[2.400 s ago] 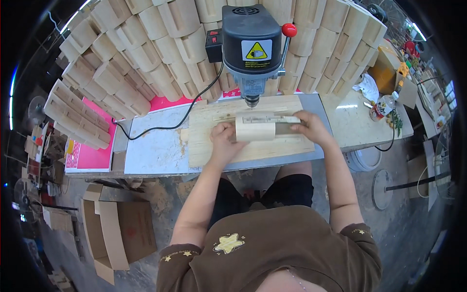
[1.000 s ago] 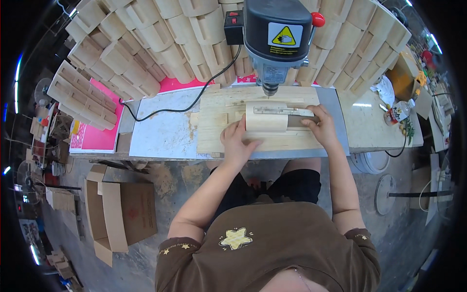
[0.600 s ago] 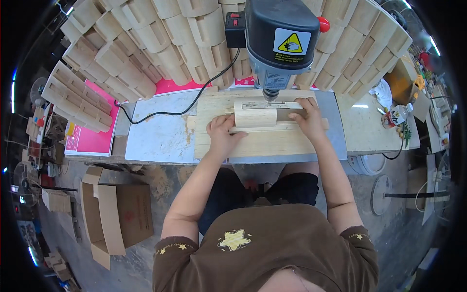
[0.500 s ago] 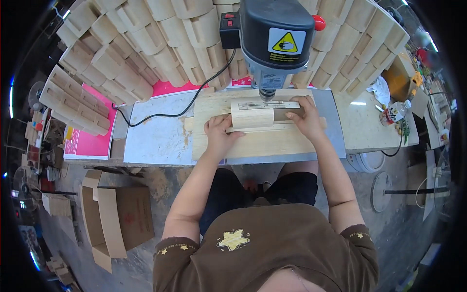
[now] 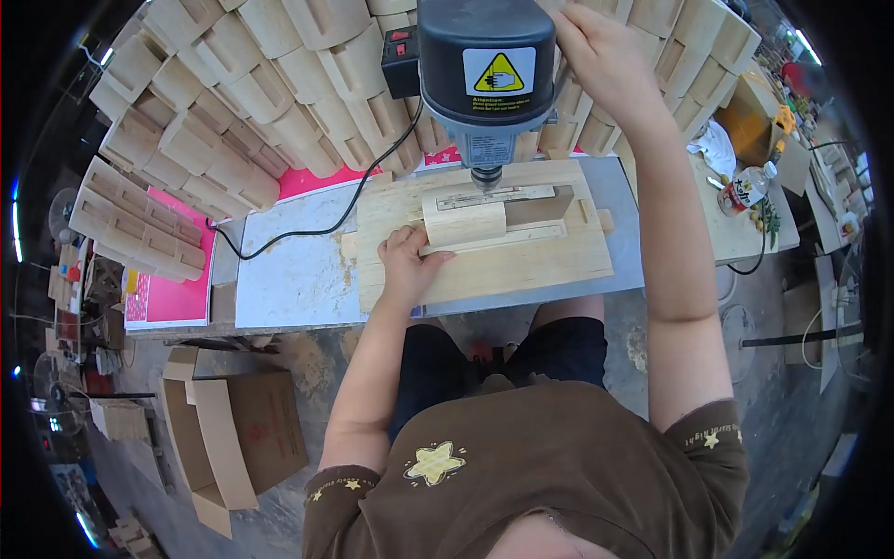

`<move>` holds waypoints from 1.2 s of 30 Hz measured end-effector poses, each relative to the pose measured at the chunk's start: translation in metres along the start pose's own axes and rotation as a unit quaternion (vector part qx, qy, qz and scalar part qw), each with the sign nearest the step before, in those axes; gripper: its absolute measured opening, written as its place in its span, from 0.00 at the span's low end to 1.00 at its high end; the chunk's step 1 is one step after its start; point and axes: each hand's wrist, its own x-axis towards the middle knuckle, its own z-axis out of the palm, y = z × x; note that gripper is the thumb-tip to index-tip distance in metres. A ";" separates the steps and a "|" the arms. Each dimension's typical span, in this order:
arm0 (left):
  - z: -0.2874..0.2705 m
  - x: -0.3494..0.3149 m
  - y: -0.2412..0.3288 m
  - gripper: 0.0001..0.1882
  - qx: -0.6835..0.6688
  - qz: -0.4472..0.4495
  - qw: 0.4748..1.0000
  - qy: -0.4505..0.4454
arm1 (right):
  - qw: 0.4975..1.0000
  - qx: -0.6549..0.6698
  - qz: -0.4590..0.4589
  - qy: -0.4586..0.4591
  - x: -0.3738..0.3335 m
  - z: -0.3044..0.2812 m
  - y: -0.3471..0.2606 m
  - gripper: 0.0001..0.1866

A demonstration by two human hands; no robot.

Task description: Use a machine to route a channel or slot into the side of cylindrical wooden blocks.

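A drill press point(image 5: 486, 74) with a dark head stands over a flat wooden board point(image 5: 559, 256). Beneath its chuck point(image 5: 485, 177) lies a curved pale wooden piece point(image 5: 466, 224), set on a jig with a grey rounded form point(image 5: 538, 212) showing at its right. My left hand point(image 5: 410, 265) is closed at the piece's left end, fingers curled on that end and thumb along its near edge. Raised to the right of the drill head, my right hand point(image 5: 605, 61) is wrapped round the drill press lever point(image 5: 562, 82); its knob is hidden in the grip.
Stacked curved wooden pieces point(image 5: 219, 84) stand behind and left of the drill press, with more at right. A black cable point(image 5: 326, 220) crosses the white bench sheet point(image 5: 289, 289). A bottle point(image 5: 745, 189) stands at right; an open cardboard box point(image 5: 247, 429) sits on the floor.
My right hand has left the right end of the jig and gone up to the lever. The left hand stays at the wooden piece. The whole view has shifted slightly.
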 end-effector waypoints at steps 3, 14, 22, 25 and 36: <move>-0.001 -0.001 -0.001 0.25 0.019 -0.012 1.000 -0.014 | 0.999 -0.049 0.001 -0.014 -0.040 -0.010 -0.018 0.10; 0.002 0.002 -0.002 0.22 -0.012 -0.013 1.000 -0.007 | 0.988 0.085 -0.030 0.128 -0.144 0.043 -0.007 0.08; 0.003 0.001 -0.004 0.23 -0.020 -0.001 1.000 0.005 | 0.974 0.149 -0.062 0.160 -0.162 0.091 0.019 0.12; 0.001 0.000 -0.003 0.23 0.007 -0.003 1.000 -0.002 | 0.976 0.161 -0.060 0.135 -0.160 0.086 0.017 0.10; 0.016 0.004 0.024 0.23 0.049 0.000 0.999 -0.005 | 0.996 0.013 0.014 0.083 -0.004 0.012 -0.010 0.18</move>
